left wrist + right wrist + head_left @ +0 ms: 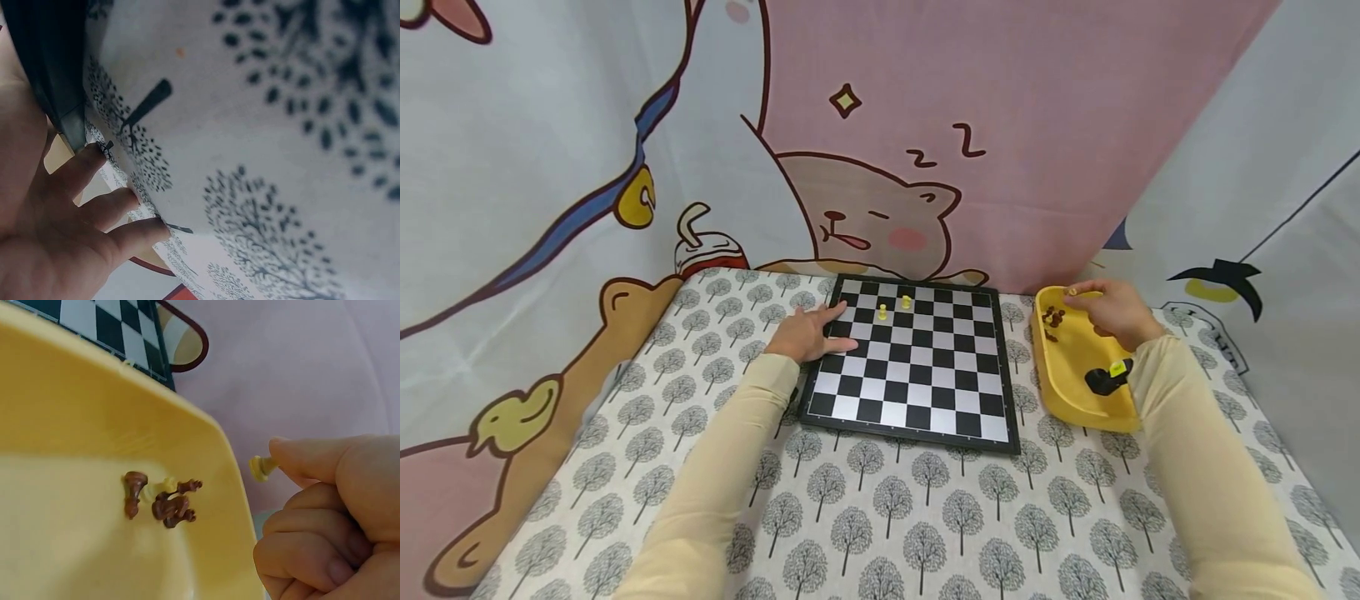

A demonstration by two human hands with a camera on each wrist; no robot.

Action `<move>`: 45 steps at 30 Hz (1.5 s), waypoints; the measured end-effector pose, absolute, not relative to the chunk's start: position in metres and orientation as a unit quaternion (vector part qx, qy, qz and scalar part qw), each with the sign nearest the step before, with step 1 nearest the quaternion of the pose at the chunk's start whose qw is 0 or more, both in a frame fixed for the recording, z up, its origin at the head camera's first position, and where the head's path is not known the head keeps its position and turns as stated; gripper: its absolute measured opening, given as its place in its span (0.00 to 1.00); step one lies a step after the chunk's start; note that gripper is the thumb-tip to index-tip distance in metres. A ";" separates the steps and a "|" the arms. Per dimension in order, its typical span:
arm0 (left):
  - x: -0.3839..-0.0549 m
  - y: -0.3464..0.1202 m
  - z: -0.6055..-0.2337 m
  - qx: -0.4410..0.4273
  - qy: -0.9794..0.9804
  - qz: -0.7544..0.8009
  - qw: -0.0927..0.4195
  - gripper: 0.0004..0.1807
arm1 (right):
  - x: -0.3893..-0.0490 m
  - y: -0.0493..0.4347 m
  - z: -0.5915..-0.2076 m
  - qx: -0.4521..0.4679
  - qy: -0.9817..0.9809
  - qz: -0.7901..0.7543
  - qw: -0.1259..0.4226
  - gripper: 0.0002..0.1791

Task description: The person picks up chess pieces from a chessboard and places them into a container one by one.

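Observation:
My right hand [1116, 312] is over the far end of a yellow tray [1078, 350]. Thumb and forefinger pinch a small pale-yellow chess piece [259, 467], its round base sticking out, while the other fingers are curled into the palm. The left hand [805, 335] rests on the left edge of a black-and-white chessboard [917, 362], thumb and forefinger spread over the squares. In the left wrist view the remaining fingers [119, 206] reach down to the cloth beside the board's dark side. Two yellow chess pieces [882, 312] stand on squares near the board's far side.
Several brown chess pieces [172, 505] and some yellow lie at the tray's far left corner. The tray stands right of the board, on a tree-patterned tablecloth [925, 533]. A cartoon-printed curtain [1037, 125] hangs right behind the table. A black wrist camera [1105, 379] overlaps the tray.

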State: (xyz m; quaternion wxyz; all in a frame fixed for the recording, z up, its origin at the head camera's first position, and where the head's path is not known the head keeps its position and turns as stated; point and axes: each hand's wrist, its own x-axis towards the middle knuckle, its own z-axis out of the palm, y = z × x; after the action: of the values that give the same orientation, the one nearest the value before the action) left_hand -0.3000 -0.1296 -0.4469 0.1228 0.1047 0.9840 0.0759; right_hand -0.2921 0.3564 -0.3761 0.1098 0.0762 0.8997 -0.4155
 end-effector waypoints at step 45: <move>-0.302 -0.130 -0.449 0.098 0.984 0.074 0.126 0.51 | -0.295 0.368 -0.405 0.073 0.894 -0.405 0.178 0.30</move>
State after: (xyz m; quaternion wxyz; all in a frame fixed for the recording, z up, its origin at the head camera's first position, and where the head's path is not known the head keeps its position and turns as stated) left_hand -0.3023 -0.1299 -0.4493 0.1265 0.0980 0.9843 0.0743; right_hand -0.2952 0.3680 -0.4049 0.1779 0.0735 0.8939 -0.4049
